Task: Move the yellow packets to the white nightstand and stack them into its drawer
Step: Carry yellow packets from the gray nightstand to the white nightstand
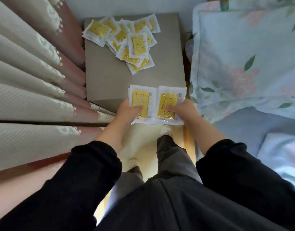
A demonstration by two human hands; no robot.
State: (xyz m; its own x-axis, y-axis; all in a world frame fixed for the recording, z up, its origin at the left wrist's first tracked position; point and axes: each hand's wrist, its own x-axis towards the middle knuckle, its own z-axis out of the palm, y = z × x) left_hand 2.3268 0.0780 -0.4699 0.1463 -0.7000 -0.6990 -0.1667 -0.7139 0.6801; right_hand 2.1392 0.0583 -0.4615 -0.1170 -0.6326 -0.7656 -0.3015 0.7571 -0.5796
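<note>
Packets first: my left hand [127, 111] pinches a few yellow packets [140, 99] at their near edge, thumb on top and fingers hidden beneath. My right hand [183, 109] pinches another packet [168, 100] the same way. Both are held over the stand's [110, 72] near right corner. The loose pile [125, 39] lies along its far edge. I judge them light, soft and slippery in clear film, so stacked ones may slide. I'd grip across the padded yellow middle, not the flimsy border.

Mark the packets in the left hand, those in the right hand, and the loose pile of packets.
Left-hand packets [141, 99]: head view, top packet's yellow panel.
Right-hand packets [168, 100]: head view, top packet's yellow panel.
Packet pile [138, 42]: head view, topmost packet's yellow face.
</note>
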